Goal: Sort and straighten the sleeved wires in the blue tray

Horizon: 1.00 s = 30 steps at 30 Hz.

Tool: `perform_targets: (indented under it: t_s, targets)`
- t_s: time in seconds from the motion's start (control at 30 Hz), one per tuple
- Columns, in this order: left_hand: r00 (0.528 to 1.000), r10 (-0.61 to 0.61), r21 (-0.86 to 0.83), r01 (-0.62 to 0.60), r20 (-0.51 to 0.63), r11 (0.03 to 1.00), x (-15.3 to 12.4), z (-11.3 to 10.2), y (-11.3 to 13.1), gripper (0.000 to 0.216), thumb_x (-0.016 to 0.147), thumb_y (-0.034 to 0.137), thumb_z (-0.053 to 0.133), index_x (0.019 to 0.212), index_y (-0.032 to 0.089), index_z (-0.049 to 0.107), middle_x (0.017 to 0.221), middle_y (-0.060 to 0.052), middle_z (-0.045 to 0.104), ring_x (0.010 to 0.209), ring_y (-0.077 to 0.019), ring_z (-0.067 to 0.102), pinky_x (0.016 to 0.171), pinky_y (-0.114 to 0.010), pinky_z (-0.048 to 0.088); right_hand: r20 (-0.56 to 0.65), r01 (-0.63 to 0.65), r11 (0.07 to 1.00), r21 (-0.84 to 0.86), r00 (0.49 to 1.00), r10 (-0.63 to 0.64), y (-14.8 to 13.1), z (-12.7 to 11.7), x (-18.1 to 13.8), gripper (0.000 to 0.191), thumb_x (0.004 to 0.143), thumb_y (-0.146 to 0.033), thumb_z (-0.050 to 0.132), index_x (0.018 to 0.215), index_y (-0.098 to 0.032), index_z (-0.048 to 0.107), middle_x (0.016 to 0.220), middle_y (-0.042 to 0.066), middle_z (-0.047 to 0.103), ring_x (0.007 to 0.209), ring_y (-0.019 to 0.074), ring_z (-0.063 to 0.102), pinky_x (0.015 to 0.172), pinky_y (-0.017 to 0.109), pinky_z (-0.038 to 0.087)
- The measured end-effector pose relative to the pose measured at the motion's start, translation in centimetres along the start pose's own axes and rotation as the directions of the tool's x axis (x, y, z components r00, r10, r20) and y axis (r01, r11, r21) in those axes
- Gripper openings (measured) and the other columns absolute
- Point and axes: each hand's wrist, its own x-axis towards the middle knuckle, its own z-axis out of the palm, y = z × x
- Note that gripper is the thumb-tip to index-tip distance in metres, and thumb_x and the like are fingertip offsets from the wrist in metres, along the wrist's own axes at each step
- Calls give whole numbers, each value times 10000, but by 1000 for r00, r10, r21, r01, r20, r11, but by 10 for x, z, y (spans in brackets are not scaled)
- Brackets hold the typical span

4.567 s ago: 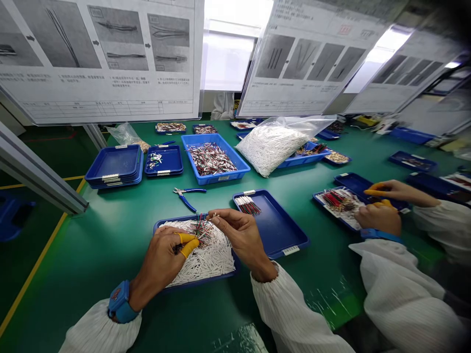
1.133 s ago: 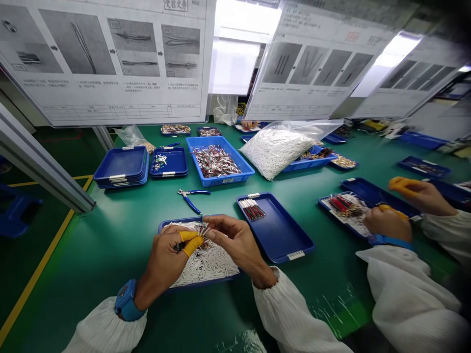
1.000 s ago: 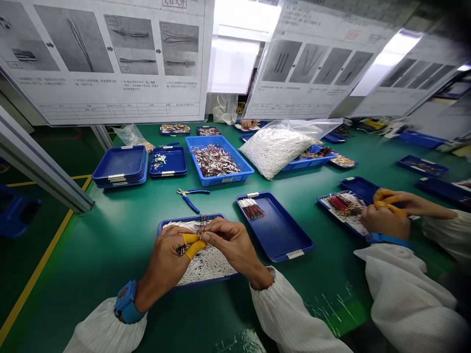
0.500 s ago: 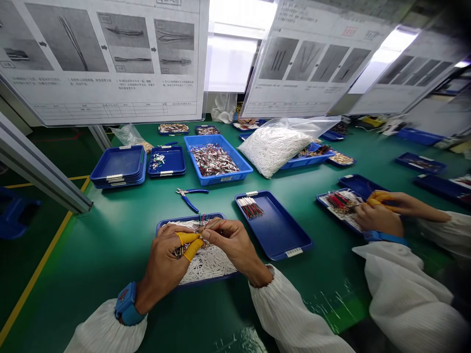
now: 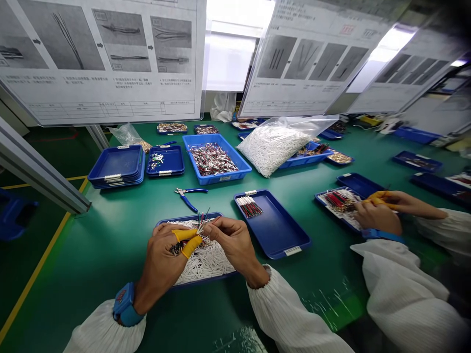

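Here we held thin wires (image 5: 200, 220) pinched in our left hand (image 5: 162, 257) and our right hand (image 5: 237, 242), above the blue tray (image 5: 206, 280) of white tubes (image 5: 208, 262).

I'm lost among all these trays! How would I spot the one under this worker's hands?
On the green table, near the picture's middle, find the left hand with yellow finger covers, close beside the right hand. Directly below them sits the blue tray. White pieces fill most of what shows of it, while the tray to its right is mostly bare, with wires in one corner.
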Motion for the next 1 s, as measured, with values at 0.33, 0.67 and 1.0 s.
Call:
perform_targets:
  t_s: [0.33,0.67,1.0]
  targets:
    - [982,189,266,-182,-2,947,-4,-5,-8,164,880,104,595,837,208,715,844,-26,800,886,-243,744,888,-473,420,-7,422,802,-424,884,-468,3,-6,-4,349,865,-206,768,1200,-294,724,957,36,694,810,177,638,706,317,549]
    - [953,295,317,-302,70,899,0,-11,-6,261,873,98,598,633,198,578,798,-50,788,929,-249,740,870,-463,414,402,547,72,-834,692,-600,-5,-11,-3,194,955,-191,646,1074,-292,762,1302,110,621,1149,273,569,971,452,487]
    - [952,269,397,-306,149,865,0,-7,-20,253,917,257,563,671,255,620,828,-32,794,983,-285,731,984,-542,393,428,543,128,-830,767,-478,-6,-15,0,167,986,-197,580,956,-239,738,1031,45,753,981,227,605,885,376,454]
